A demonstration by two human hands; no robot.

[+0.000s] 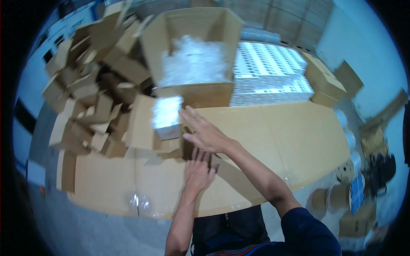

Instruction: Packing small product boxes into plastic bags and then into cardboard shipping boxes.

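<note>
Head view: a small carton (167, 141) on the cardboard-covered table (299, 141) is being made up or packed, by the look of it. The right hand (204, 132), fingers spread, reaches beside it; the left hand (198, 173) lies flat, empty. Next: a firm grip. Loose cartons (85, 94) crowd left; a big box (192, 55) stands behind.

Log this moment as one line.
left hand: flat on cardboard sheet | right hand: open, reaching toward small box | big box of plastic bags behind
</note>
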